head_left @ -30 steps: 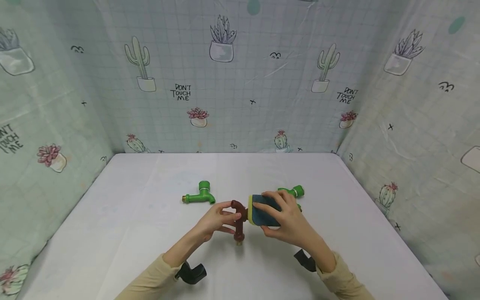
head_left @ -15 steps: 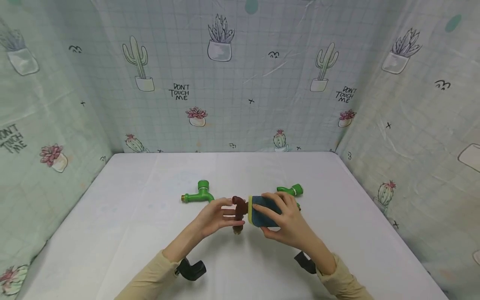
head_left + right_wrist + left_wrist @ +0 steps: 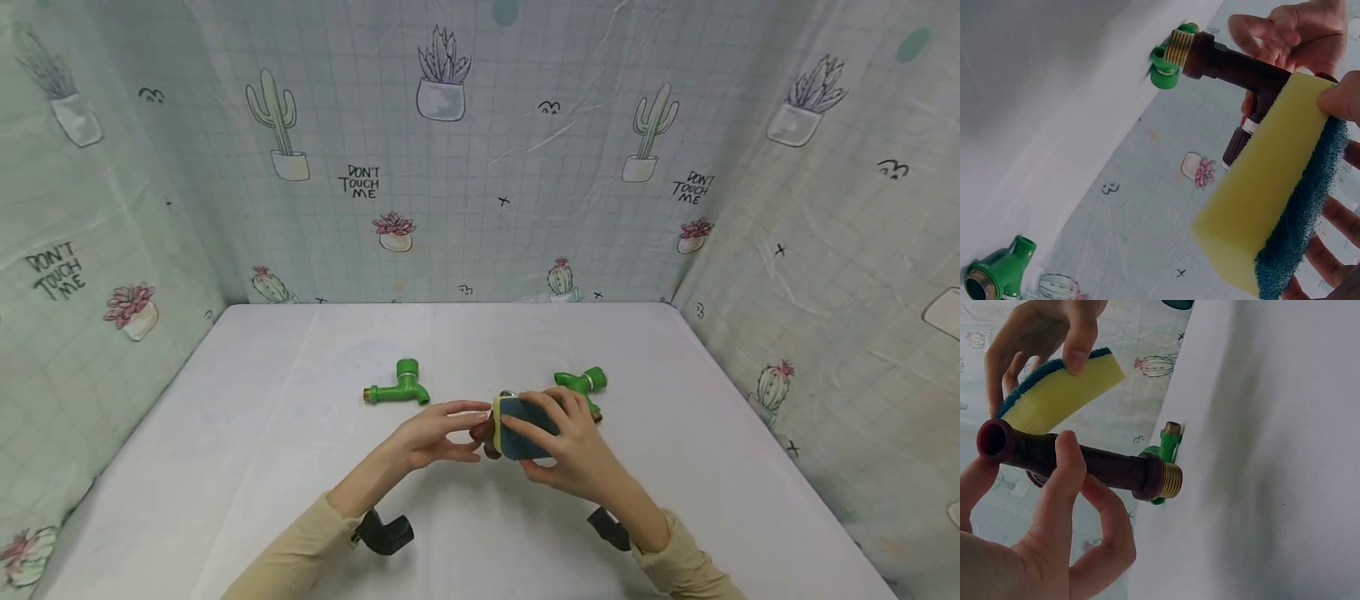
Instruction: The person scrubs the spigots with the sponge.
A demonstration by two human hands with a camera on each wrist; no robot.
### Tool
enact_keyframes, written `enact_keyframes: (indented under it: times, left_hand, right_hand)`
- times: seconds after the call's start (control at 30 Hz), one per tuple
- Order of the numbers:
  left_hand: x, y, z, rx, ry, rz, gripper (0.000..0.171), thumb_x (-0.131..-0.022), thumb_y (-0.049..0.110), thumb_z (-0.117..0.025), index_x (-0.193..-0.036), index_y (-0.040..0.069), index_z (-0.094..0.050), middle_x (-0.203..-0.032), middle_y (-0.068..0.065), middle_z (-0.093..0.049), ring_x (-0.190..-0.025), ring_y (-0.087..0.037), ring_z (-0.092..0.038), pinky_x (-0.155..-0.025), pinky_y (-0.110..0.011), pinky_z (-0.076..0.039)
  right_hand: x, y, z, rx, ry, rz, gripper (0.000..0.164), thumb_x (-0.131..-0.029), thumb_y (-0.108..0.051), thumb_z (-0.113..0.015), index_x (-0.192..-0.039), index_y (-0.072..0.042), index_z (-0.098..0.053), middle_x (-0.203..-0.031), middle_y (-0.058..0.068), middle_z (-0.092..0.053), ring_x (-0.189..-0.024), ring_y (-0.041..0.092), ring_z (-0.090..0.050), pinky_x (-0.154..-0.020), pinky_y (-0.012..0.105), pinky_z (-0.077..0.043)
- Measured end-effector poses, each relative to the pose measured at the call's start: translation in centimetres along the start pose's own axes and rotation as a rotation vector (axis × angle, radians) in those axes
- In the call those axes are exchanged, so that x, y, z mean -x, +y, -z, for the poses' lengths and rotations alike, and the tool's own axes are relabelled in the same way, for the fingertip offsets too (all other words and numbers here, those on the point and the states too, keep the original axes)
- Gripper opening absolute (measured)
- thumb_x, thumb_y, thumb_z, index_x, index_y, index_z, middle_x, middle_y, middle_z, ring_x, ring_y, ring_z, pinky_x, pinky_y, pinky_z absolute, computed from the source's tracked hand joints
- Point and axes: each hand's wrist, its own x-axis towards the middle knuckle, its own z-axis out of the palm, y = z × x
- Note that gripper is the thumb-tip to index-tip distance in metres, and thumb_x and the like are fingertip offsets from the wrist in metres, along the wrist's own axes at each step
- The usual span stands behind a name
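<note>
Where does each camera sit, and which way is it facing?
Head: on the head, facing forward and down at the flat white table; left hand, right hand and beige cloth sleeves show.
Left wrist: on that wrist, facing the brass-threaded, tubular reddish-brown tap; both hands show.
Right wrist: on that wrist, facing the blue-backed, rectangular yellow sponge; both hands show.
The two wrist views share tap, sponge and hands.

A white table stretches back to a pale, grid-lined cloth that hangs behind it and along both sides. Potted cacti, pink succulents and the words "DON'T TOUCH ME" are printed across it. Shiny creases catch the light; soft-edged shadows fall on the tabletop.
</note>
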Motion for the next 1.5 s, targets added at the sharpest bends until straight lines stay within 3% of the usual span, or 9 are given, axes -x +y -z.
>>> enact_keyframes:
  times: [0.2, 0.37, 0.5, 0.6, 0.77, 0.9, 1.0, 1.27, 1.5]
  left_hand:
    - [0.0, 0.3, 0.2, 0.075, -0.122, 0.075, 0.040, -0.092, 0.016, -0.049, -0.128, -0.001, -0.044, -0.111, -0.009, -0.050, -0.096, -0.029, -0.059, -0.084, -0.040, -0.051]
    - [-0.2, 0.2, 0.5, 0.180, -0.175, 0.109, 0.047, -0.091, 0.003, -0.045, -0.135, -0.003, -0.031, -0.105, -0.010, -0.051, -0.092, -0.019, -0.059, -0.082, -0.029, -0.052]
    - [-0.4, 0.1, 0.4, 0.226, -0.129, 0.115, 0.049, -0.090, -0.001, -0.046, -0.136, 0.001, -0.030, -0.098, -0.008, -0.051, -0.086, -0.015, -0.059, -0.075, -0.026, -0.054]
    - [-0.3, 0.0, 0.1, 0.222, -0.053, 0.072, 0.049, -0.088, -0.002, -0.049, -0.134, 0.003, -0.033, -0.102, -0.009, -0.051, -0.086, -0.016, -0.058, -0.075, -0.028, -0.054]
    - [-0.2, 0.0, -0.5, 0.138, 0.141, -0.068, 0.067, -0.083, -0.003, -0.057, -0.138, 0.007, -0.021, -0.122, -0.023, -0.045, -0.087, -0.016, -0.061, -0.082, -0.034, -0.052]
    - [-0.1, 0.1, -0.8, 0.039, 0.252, -0.125, 0.072, -0.077, -0.002, -0.064, -0.136, -0.002, -0.023, -0.132, -0.028, -0.039, -0.093, -0.019, -0.062, -0.083, -0.034, -0.052]
    - [0.1, 0.1, -0.9, -0.006, 0.247, -0.135, 0.068, -0.076, -0.002, -0.066, -0.133, -0.005, -0.030, -0.131, -0.026, -0.041, -0.092, -0.020, -0.063, -0.082, -0.033, -0.052]
    - [0.6, 0.2, -0.3, -0.031, 0.140, -0.138, 0.072, -0.077, -0.001, -0.065, -0.137, 0.007, -0.026, -0.107, -0.019, -0.060, -0.080, -0.013, -0.064, -0.078, -0.032, -0.054]
    - [0.9, 0.3, -0.2, -0.164, 0.145, -0.176, 0.071, -0.075, 0.004, -0.069, -0.135, 0.000, -0.032, -0.119, -0.023, -0.051, -0.084, -0.015, -0.063, -0.078, -0.036, -0.054]
  right_hand:
    - [0.0, -0.1, -0.1, 0.012, 0.008, 0.017, 0.065, -0.057, -0.030, -0.079, -0.118, -0.023, -0.057, -0.120, 0.012, -0.050, -0.102, 0.029, -0.042, -0.084, 0.050, -0.035]
    - [0.0, -0.4, -0.1, 0.004, 0.009, 0.020, 0.067, -0.057, -0.031, -0.080, -0.119, -0.024, -0.056, -0.120, 0.012, -0.050, -0.103, 0.029, -0.042, -0.084, 0.049, -0.035]
    - [0.0, -0.4, 0.0, 0.002, 0.014, 0.020, 0.067, -0.057, -0.030, -0.080, -0.120, -0.024, -0.056, -0.120, 0.012, -0.049, -0.103, 0.029, -0.042, -0.084, 0.049, -0.035]
    - [-0.1, -0.3, 0.0, 0.017, 0.033, 0.027, 0.065, -0.058, -0.029, -0.078, -0.119, -0.024, -0.056, -0.120, 0.012, -0.050, -0.103, 0.030, -0.043, -0.084, 0.049, -0.035]
    - [-0.2, -0.1, -0.1, 0.052, 0.080, 0.030, 0.062, -0.059, -0.028, -0.076, -0.118, -0.023, -0.057, -0.118, 0.013, -0.051, -0.101, 0.032, -0.044, -0.083, 0.049, -0.035]
    - [-0.2, 0.0, -0.1, 0.080, 0.109, 0.011, 0.065, -0.055, -0.027, -0.078, -0.117, -0.022, -0.059, -0.118, 0.014, -0.051, -0.102, 0.033, -0.043, -0.084, 0.049, -0.034]
    - [-0.3, 0.1, 0.0, 0.075, 0.119, -0.007, 0.067, -0.053, -0.026, -0.080, -0.116, -0.021, -0.059, -0.118, 0.014, -0.051, -0.103, 0.034, -0.043, -0.084, 0.050, -0.035]
    - [-0.6, 0.1, 0.3, 0.001, 0.090, -0.044, 0.062, -0.060, -0.028, -0.076, -0.118, -0.022, -0.057, -0.120, 0.012, -0.050, -0.103, 0.033, -0.042, -0.083, 0.050, -0.036]
    - [-1.0, 0.4, 0.6, -0.036, 0.039, -0.109, 0.060, -0.062, -0.029, -0.075, -0.118, -0.024, -0.056, -0.120, 0.009, -0.050, -0.101, 0.028, -0.042, -0.080, 0.048, -0.038]
